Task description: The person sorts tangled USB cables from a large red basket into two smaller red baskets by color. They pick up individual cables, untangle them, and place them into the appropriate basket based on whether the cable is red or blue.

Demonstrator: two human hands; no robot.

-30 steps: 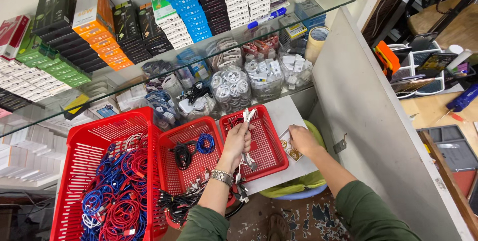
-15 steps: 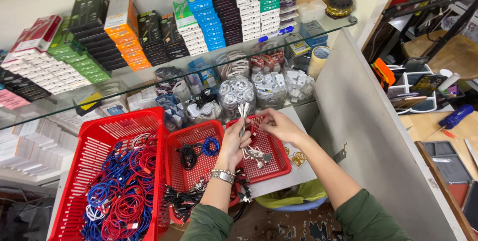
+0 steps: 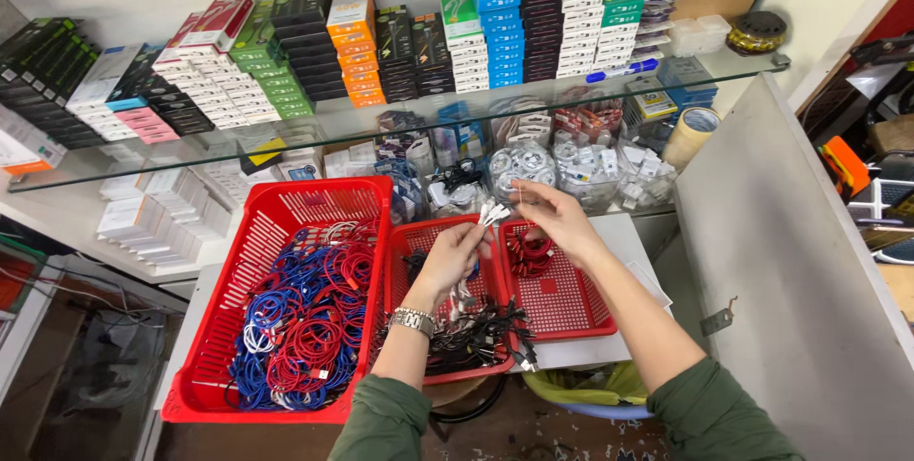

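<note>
Left hand [image 3: 455,253] grasping white cable ends [image 3: 492,213] | right hand [image 3: 557,218] pinching them | large basket [image 3: 228,328]: red, blue cables

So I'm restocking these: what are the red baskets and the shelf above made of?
The baskets look like moulded plastic: glossy red with perforated mesh walls and floors. The shelf looks like clear glass: boxes behind show through it, and its edge has a greenish tint.

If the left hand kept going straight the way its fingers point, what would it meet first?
The left hand points up and right, holding white cable ends. Straight on, it would probably first meet the right hand just beyond them, though depth is hard to judge.
</note>
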